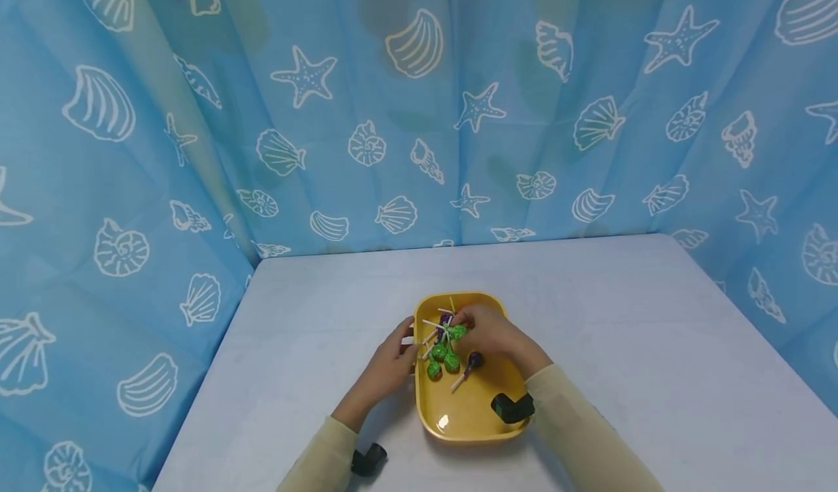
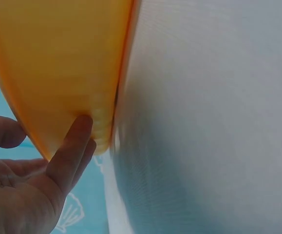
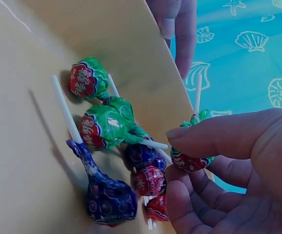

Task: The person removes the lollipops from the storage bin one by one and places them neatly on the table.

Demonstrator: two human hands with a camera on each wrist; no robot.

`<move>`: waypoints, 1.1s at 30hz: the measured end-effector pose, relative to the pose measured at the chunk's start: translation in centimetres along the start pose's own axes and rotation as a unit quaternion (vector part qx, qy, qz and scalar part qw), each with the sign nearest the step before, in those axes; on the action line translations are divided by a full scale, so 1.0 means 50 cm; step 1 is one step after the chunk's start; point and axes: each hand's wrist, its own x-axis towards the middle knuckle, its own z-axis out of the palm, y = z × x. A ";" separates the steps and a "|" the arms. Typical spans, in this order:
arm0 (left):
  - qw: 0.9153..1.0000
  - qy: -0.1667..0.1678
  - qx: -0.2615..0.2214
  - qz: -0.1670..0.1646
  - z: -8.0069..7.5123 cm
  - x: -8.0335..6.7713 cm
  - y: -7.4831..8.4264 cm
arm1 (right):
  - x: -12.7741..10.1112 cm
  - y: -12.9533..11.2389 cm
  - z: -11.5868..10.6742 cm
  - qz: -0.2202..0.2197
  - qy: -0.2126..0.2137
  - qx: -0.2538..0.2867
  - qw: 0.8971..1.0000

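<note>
Green-wrapped lollipop (image 3: 192, 158) on its white stick is pinched between the thumb and fingers of my right hand (image 1: 492, 334), lifted just above the pile of green and purple lollipops (image 1: 445, 357) in the yellow plastic tray (image 1: 466, 412). My left hand (image 1: 391, 363) rests with straight fingers against the tray's left rim on the grey worktop (image 1: 294, 346). I'd judge this the picking-up step (grip looks secure); next calls for lifting it clear without snagging the crossed sticks.
</note>
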 end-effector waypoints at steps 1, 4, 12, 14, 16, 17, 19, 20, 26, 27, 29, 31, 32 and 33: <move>1.000 0.000 -0.001 -0.001 -0.001 0.000 0.001 | -0.001 -0.002 -0.002 -0.003 0.002 -0.004 1.000; 1.000 -0.001 -0.002 -0.003 -0.002 0.001 0.001 | -0.004 -0.004 -0.008 -0.015 0.006 -0.016 1.000; 1.000 0.002 0.006 0.005 0.000 0.002 -0.001 | -0.022 0.002 -0.046 -0.009 0.013 -0.010 1.000; 1.000 0.003 0.009 0.002 0.001 0.002 -0.001 | -0.027 0.005 -0.055 -0.012 0.014 -0.005 1.000; 1.000 0.004 0.012 -0.003 0.001 0.002 -0.001 | -0.031 0.009 -0.062 -0.018 0.017 -0.001 1.000; 1.000 0.005 0.014 -0.004 0.002 0.002 -0.002 | -0.034 0.012 -0.065 -0.019 0.018 0.003 1.000; 1.000 0.004 0.016 -0.004 0.002 0.002 -0.002 | -0.039 0.019 -0.069 -0.019 0.024 0.010 0.999; 1.000 0.004 0.016 -0.005 0.002 0.002 -0.002 | -0.042 0.022 -0.072 -0.017 0.028 0.014 0.999; 1.000 0.001 0.011 0.001 0.001 0.001 -0.004 | -0.055 0.035 -0.083 -0.011 0.057 0.009 0.998; 1.000 0.001 0.011 0.000 0.001 0.001 -0.004 | -0.057 0.036 -0.084 -0.009 0.061 0.006 0.998; 1.000 0.002 0.009 -0.001 0.001 0.000 -0.003 | -0.060 0.040 -0.088 -0.003 0.067 0.002 0.998; 1.000 0.002 0.008 -0.001 0.000 -0.001 -0.001 | -0.065 0.044 -0.092 0.001 0.071 0.001 0.997; 1.000 0.002 0.008 -0.003 0.000 -0.001 0.000 | -0.067 0.046 -0.094 0.003 0.074 0.000 0.997; 1.000 0.002 0.007 -0.003 0.000 -0.002 0.001 | -0.069 0.048 -0.096 0.005 0.077 0.003 0.997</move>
